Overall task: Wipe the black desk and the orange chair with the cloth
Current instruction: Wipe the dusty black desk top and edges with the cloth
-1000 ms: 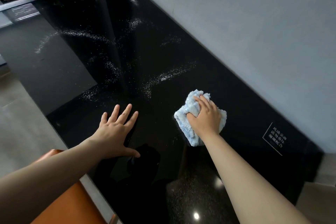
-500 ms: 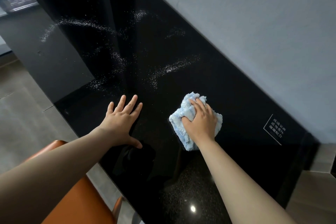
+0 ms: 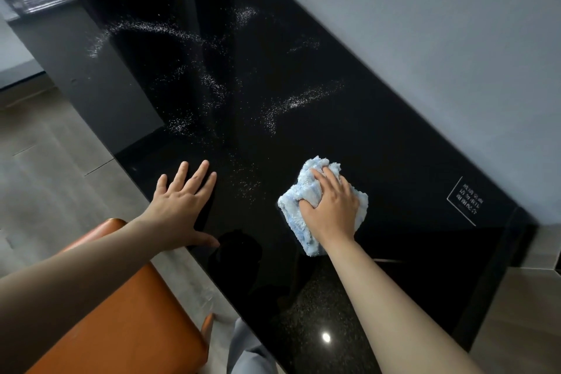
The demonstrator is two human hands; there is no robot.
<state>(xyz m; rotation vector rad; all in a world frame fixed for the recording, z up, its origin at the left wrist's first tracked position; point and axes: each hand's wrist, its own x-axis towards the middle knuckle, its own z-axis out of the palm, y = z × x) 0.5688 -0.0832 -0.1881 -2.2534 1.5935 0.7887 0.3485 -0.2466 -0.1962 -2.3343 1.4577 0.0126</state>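
Now the light blue cloth [image 3: 315, 206] is pressed flat onto the black desk [image 3: 379, 136] by the right hand [image 3: 329, 211], whose fingers are curled down over it in a loose clutch. Nothing is held by the left hand [image 3: 182, 206]; it is spread palm-down on the desk's near edge, above the orange chair [image 3: 121, 328]. White specks [image 3: 297, 100] are scattered beyond both hands.

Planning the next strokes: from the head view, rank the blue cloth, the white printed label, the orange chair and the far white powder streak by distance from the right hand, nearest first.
1. Blue cloth: under the right hand, in its grip.
2. White printed label: on the black desk, to the hand's right.
3. Orange chair: off the desk's near-left edge.
4. Far white powder streak: far-left of the desk.
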